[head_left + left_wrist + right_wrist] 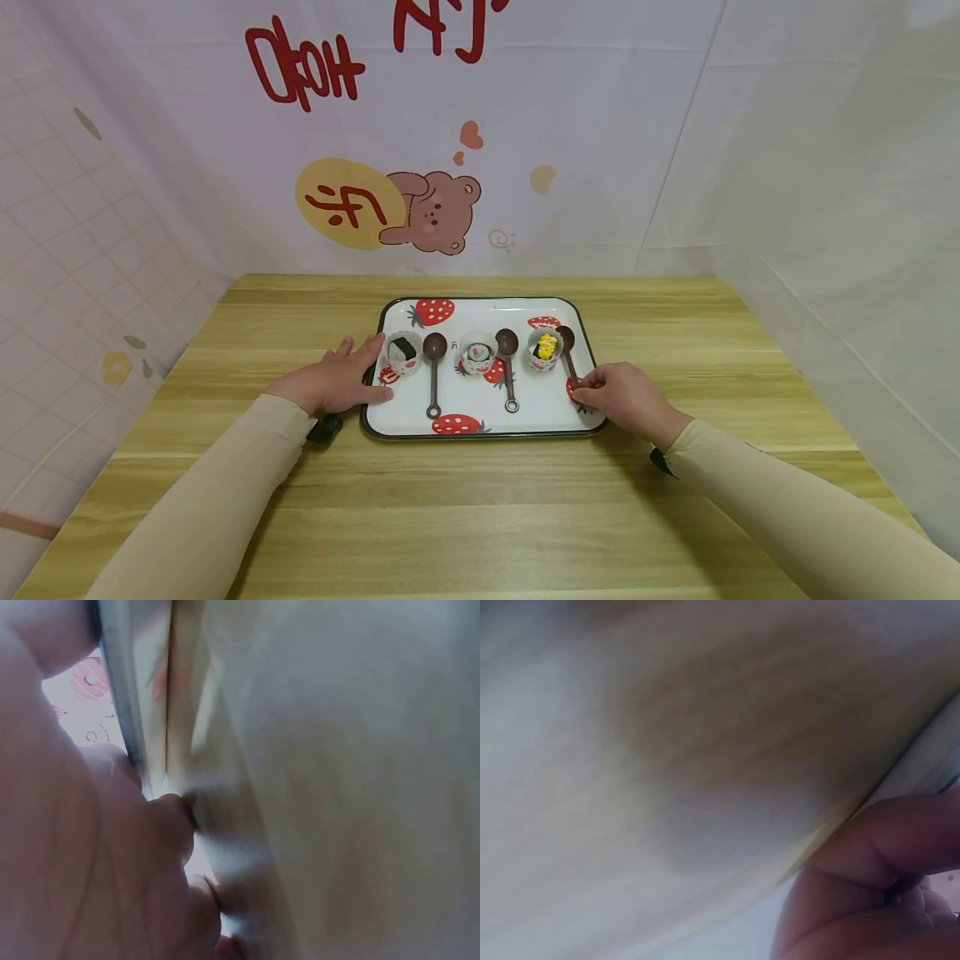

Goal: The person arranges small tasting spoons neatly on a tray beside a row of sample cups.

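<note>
A white strawberry-print tray [405,417] with a dark rim lies on the table. My left hand [337,382] rests at its left edge, fingers extended and thumb reaching over the rim. With thumb and fingertips, my right hand [628,400] pinches the handle of the rightmost brown spoon [569,358]. Another brown spoon [507,343] lies right of the middle cup [477,367], and a third spoon [434,347] right of the left cup [403,367]. The right cup [542,364] holds a yellow-topped piece; the left cup holds a white-and-black rice ball, the middle one a pale roll.
Around the tray stretches the wood-grain table [480,517]. Behind it hangs a white cloth [585,100] with a printed bear [442,212] and red lettering. More pale cloth hangs at both sides. Both wrist views are mostly blurred tabletop.
</note>
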